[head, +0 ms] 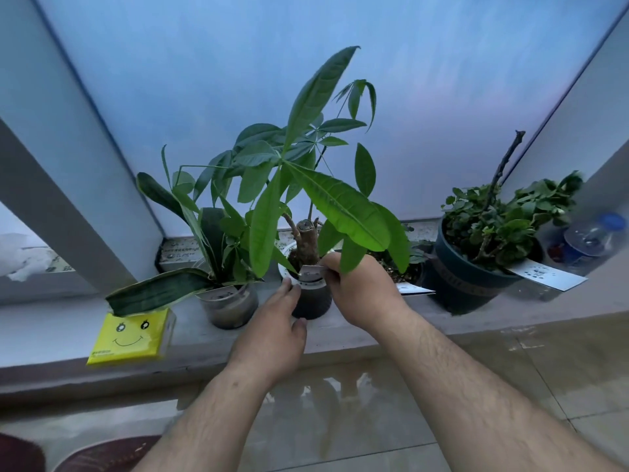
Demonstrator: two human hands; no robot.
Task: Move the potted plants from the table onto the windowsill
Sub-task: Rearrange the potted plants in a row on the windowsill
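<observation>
**Money tree pot set down on the sill**

Glossy floor tiles (374,420) fill the nearest part of the view, and both bare forearms reach across them toward the grey windowsill (211,356). The left hand (272,338) is loose, fingers spread, fingertips just brushing the left side of the dark ribbed pot (311,301); it grasps nothing and seems only to steady the pot. The right hand (360,291) is curled at the pot's rim, thumb and fingers pinching a small grey tag (311,272) there, probably to turn it or tuck it in.

That pot stands on the sill, upright, holding the money tree (306,185) with its thick cut trunk and long leaves. Just to its left is a clear pot (229,306) with a snake plant (160,291), one leaf drooping over a yellow smiley tissue pack (131,337) near the sill's front edge. To the right sit a small, mostly hidden pot (405,270), then a large dark green pot (466,284) with a bushy plant, paper cards tucked by both. A plastic bottle (592,240) lies in the far right corner. Behind everything is frosted window glass (238,63), where the plants would get light.

No table is in view, so how many plants remain cannot be told.
</observation>
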